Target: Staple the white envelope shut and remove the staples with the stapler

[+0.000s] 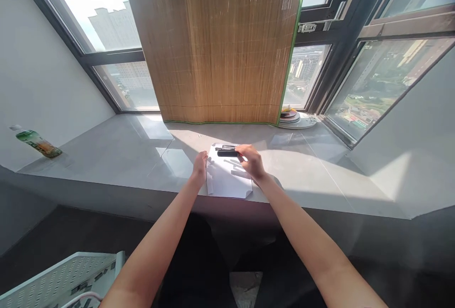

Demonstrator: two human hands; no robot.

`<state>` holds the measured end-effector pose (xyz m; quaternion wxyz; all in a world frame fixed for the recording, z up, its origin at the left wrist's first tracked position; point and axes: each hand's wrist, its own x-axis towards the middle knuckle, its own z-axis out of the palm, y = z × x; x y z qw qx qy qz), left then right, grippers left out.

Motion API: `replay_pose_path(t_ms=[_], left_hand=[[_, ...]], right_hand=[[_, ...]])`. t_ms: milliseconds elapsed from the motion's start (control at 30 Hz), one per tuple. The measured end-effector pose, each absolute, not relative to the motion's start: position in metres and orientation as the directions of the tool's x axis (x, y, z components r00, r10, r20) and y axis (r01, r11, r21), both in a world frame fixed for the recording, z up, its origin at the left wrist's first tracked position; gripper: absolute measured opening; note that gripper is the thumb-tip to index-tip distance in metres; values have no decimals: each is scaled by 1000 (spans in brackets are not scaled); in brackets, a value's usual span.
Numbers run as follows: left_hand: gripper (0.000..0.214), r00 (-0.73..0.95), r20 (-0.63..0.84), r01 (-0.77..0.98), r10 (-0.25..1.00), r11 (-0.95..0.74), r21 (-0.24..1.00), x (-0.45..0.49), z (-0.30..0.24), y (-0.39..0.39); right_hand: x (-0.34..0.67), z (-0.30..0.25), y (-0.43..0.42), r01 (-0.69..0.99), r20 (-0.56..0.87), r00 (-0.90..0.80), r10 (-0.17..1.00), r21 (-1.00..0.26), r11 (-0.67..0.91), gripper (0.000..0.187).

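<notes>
right hand (251, 161) over paper (227, 184) (left hand (200, 165) alongside)

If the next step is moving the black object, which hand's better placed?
Right, I'd judge. The right hand grips the black object near one end, over the paper; the left hand is at the paper's left edge, apart from that object.

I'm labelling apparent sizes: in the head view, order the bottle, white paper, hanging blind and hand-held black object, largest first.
1. Hanging blind
2. White paper
3. Bottle
4. Black object
</notes>
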<state>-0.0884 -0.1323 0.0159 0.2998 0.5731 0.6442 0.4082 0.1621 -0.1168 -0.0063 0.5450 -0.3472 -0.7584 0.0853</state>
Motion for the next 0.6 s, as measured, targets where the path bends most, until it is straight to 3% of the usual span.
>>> replay_pose_path(t_ms=[67,167,267,367,500,600], left_hand=[[60,-205,-83,209,975,126,970,-85,25,-126],[50,-169,-253,-237,953,210,949,-82,35,-119],[34,-134,-253,-346,958,194,918,-83,36,-116],[17,-143,-209,-241,967,171,955,-85,29,-115],[19,-238,-94,-2,967,96,995,-84,15,-122],[28,-101,95,371,990,-51,927,-78,6,-135]], right_hand=[[156,-5,-120,423,800,-266,538,-404,811,23],[151,-3,-124,402,801,-385,460,-303,864,27],[151,-2,-126,429,781,-425,457,-271,862,31],[152,-2,-125,459,789,-360,498,-315,831,27],[157,-3,-119,500,744,-24,668,-570,652,14],[165,-4,-112,453,602,135,787,-744,492,14]])
